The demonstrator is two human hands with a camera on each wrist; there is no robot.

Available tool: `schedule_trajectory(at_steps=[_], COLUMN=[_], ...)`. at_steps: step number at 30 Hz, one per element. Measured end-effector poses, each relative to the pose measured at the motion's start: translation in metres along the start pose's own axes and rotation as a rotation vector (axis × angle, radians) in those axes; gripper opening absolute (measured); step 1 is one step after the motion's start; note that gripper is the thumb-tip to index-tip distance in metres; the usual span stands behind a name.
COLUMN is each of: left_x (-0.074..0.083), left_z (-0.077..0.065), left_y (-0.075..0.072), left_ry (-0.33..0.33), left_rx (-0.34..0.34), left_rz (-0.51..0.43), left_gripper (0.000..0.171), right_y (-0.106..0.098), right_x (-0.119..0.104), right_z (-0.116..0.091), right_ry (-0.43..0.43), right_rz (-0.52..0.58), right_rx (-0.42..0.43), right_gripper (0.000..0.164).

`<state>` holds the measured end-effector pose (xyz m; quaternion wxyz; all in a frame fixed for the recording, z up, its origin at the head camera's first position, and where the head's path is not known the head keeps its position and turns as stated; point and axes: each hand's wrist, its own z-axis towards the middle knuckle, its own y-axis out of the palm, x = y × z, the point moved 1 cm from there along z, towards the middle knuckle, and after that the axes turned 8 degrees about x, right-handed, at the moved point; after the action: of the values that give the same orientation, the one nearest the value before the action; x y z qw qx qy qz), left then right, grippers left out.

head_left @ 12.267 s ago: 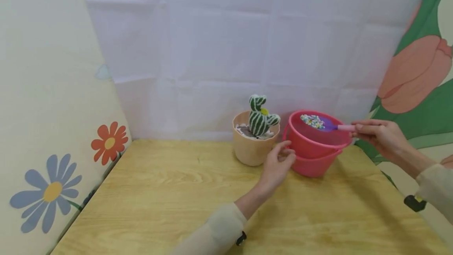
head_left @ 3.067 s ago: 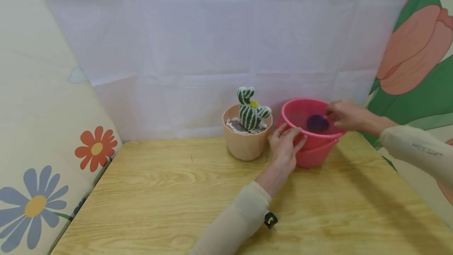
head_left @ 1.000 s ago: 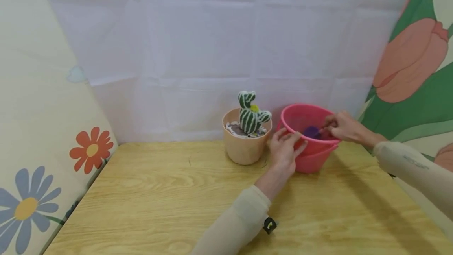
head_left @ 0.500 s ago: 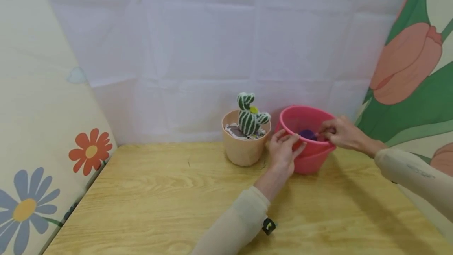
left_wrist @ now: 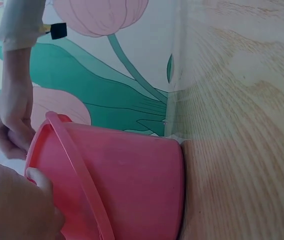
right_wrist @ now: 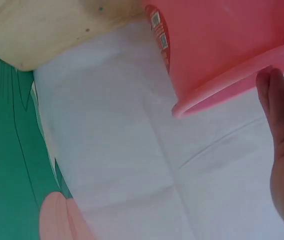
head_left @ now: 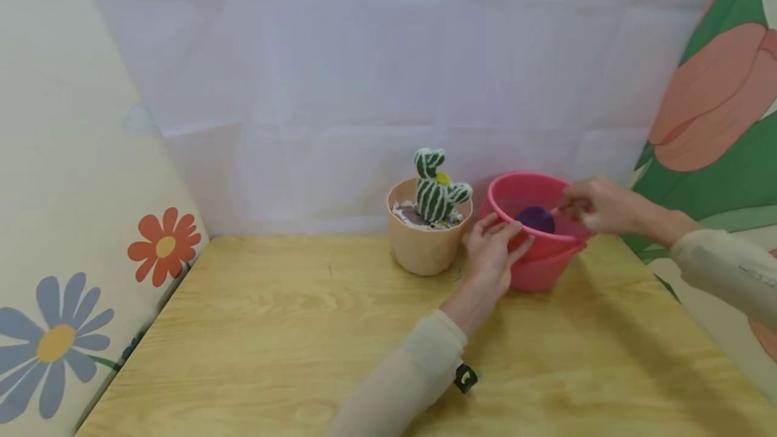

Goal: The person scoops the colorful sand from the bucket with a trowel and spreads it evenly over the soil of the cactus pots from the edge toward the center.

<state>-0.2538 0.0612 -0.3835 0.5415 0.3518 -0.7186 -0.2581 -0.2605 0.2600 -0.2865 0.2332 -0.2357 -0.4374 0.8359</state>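
In the head view a pink bucket (head_left: 537, 268) stands upright at the back right of the table. My left hand (head_left: 488, 255) holds its near-left rim, and the left wrist view shows the thumb (left_wrist: 39, 177) against the outside wall. My right hand (head_left: 601, 206) is at the right side of the opening, gripping the handle of a toy shovel (head_left: 537, 220) whose round purple blade is down inside the bucket. The bucket's bottom and any contents are hidden. The right wrist view catches my right fingers (right_wrist: 277, 102) by the rim; the shovel cannot be made out there.
A peach pot (head_left: 425, 248) with a knitted green cactus (head_left: 434, 197) stands just left of the bucket, close to my left hand. Behind both hangs a white cloth (head_left: 340, 86). The wooden table (head_left: 273, 329) reaches forward and left.
Earlier the shovel carried small coloured beads above the bucket, and my left hand hovered beside it. Now the blade is inside and my left hand holds the rim. Lately only the right hand shifted slightly.
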Motion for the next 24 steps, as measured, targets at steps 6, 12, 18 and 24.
schedule_trajectory(at_steps=[6,12,18,24], left_x=[0.000,0.002,0.005,0.002], left_z=[0.002,0.001,0.002,0.001], left_y=[0.002,0.005,0.006,0.001], left_ry=[0.000,0.018,0.024,-0.003], left_rx=[0.000,-0.033,-0.054,-0.030], left_rz=[-0.025,-0.037,-0.045,-0.033], left_gripper=[0.042,0.041,0.040,0.041], right_y=[0.013,0.020,0.023,0.026], right_x=[0.020,0.029,0.031,0.033], right_z=[0.020,0.028,0.036,0.029], right_ry=[-0.132,-0.085,0.021,0.090], right_rz=[-0.177,-0.209,-0.265,-0.269], right_rx=[-0.067,-0.171,-0.225,-0.268], right_gripper=[0.030,0.026,0.019,0.008])
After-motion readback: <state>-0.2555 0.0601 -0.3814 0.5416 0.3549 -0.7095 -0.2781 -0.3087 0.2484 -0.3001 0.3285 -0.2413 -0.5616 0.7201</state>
